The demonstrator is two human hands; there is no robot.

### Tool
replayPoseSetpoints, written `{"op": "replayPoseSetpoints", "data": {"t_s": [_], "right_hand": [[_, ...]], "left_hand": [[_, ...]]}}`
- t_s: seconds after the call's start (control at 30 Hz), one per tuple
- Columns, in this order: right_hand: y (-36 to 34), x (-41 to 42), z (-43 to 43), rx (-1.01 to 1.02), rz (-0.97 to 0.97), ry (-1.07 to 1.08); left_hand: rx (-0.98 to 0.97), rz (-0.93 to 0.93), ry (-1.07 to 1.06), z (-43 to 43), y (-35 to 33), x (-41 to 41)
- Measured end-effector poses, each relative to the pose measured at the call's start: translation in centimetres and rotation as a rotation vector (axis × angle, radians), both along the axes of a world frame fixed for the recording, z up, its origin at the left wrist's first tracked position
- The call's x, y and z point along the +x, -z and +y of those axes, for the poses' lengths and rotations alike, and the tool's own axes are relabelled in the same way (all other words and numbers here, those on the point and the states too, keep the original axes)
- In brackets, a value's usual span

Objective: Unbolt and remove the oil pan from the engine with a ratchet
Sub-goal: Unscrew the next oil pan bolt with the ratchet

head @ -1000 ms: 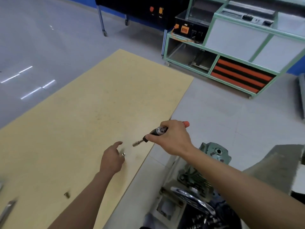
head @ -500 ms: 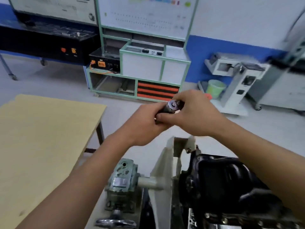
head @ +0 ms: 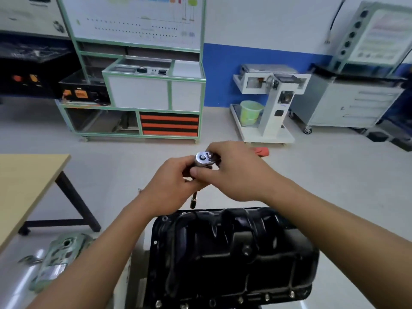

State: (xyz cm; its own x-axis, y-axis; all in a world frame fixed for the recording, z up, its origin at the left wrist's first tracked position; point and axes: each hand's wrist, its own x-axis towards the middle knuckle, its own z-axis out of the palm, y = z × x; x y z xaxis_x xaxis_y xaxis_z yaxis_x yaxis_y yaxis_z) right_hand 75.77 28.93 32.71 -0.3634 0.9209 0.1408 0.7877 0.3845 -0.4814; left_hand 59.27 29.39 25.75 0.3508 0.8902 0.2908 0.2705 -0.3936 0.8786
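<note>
The black oil pan (head: 231, 253) sits upturned on the engine at the bottom centre, with bolts along its near flange. Both hands hold the ratchet (head: 203, 159) above the pan's far edge. My right hand (head: 236, 172) grips the ratchet's handle near the chrome head. My left hand (head: 171, 188) curls round the extension bar under the head. The socket tip (head: 193, 202) hangs just above the pan's far-left corner, not touching it as far as I can tell.
A wooden table (head: 24, 181) on black legs stands at the left. A grey-green gearbox (head: 60, 262) of the engine stand lies at the lower left. Green-framed cabinets (head: 142, 103), a white machine (head: 269, 103) and a grey drawer cart (head: 352, 105) line the far wall.
My view swung from the table to the engine. My left hand left the table and joined the right on the ratchet. Both hands now hold it over the pan's far edge.
</note>
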Motion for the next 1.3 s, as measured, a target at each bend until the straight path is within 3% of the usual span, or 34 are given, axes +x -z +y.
{"op": "replayPoseSetpoints", "data": {"t_s": [0.5, 0.73, 0.9, 1.07, 1.3], "right_hand": [[2.3, -1.5, -1.5, -0.172, -0.039, -0.056], [1.2, -1.0, -1.9, -0.234, -0.252, -0.039], [0.4, 0.1, -3.0, -0.244, -0.405, -0.002], [-0.2, 2.3, -5.2, -0.161, -0.43, 0.054], [1.3, 4.6, -1.9, 0.078, -0.515, 0.104]], "left_hand": [[-0.074, -0.087, -0.112, -1.3, 3.7, -1.5], [-0.027, -0.095, -0.089, -1.4, 4.1, -1.0], [0.011, -0.059, -0.203, -1.0, 4.9, -0.4], [0.07, -0.026, -0.38, -0.6, 5.8, 0.2], [-0.015, -0.016, -0.346, -1.3, 5.7, 2.1]]}}
